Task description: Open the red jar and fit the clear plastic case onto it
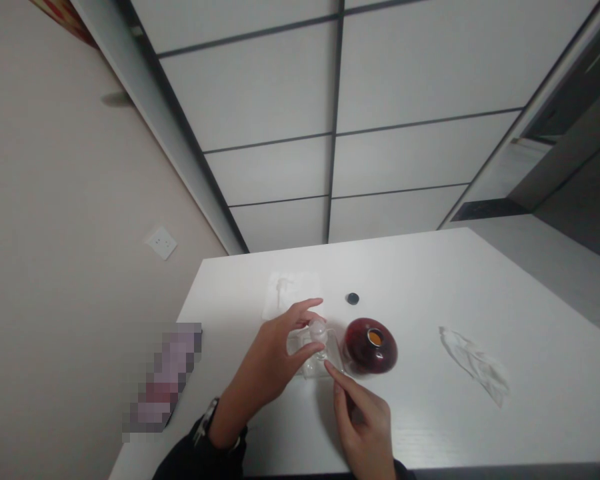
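Note:
Between the thumb and fingers of my left hand (283,350) is a small clear piece with a rounded top (319,330); its exact kind is unclear. My right hand (363,417) is close below, index finger stretched toward the clear piece and thumb against that finger. Whether the right fingers pinch anything small cannot be seen. Under the fingertips lies a clear plastic tray (333,367), partly hidden by my left hand. Just right of it stands a squat, glossy dark red jar (363,353), its round mouth uncovered with orange showing inside.
A small black cap (353,299) lies behind the jar. A whitish sheet (285,290) is flat on the white table (415,287) behind my left hand. Crumpled white tissue (475,367) lies at right. A blurred-out flat object (167,380) sits at the left edge.

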{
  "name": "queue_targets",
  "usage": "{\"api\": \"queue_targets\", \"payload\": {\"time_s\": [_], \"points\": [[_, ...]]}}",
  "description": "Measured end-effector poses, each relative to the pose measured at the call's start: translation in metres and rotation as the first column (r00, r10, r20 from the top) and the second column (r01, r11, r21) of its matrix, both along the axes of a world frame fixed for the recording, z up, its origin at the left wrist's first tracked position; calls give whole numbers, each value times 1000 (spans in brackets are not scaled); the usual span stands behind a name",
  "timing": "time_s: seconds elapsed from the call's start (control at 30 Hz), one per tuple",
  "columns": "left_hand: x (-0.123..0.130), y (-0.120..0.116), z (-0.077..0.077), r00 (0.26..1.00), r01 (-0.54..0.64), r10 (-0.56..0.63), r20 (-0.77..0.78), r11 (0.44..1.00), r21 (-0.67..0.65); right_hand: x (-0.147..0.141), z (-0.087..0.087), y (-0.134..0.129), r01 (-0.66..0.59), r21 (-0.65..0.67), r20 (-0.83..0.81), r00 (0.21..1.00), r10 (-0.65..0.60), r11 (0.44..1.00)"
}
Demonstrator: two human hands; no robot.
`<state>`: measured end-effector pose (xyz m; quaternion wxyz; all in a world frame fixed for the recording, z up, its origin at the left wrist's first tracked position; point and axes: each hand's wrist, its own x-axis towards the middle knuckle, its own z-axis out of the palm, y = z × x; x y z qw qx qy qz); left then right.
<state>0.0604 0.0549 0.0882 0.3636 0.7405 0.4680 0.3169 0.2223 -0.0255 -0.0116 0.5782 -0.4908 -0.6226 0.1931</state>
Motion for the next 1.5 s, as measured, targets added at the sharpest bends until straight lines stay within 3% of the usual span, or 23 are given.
{"api": "queue_targets", "payload": {"time_s": [0.1,0.3,0.5,0.73,1.0,1.13,1.27,1.5], "points": [[-2,-1,-1,1000,11,-11,-2,1000,21,0,-2,-1,7,-10,8,1000,-7,1000],[-5,-3,-3,997,33,-18,-75,981,191,0,-3,-1,15,-15,16,1000,-15,1000],[-2,-4,-2,998,21,-5,-67,969,248,0,-2,-1,9,-29,14,1000,-8,1000],[-1,-7,2,996,26,-5,-88,970,242,0,-2,-2,10,-39,-8,1000,-10,999],[-4,6,9,996,-86,84,17,976,201,0,-4,-2,6,-44,13,1000,-5,999],[-8,21,14,994,-94,86,63,985,145,1,-5,-2,6,-30,31,1000,-5,1000],[-15,53,10,996,-91,88,28,987,133,1,-5,-2,7,-2,31,1000,-7,1000],[-19,115,-26,999,12,-9,-46,998,63,2,-4,0,10,38,27,1000,-11,999]]}}
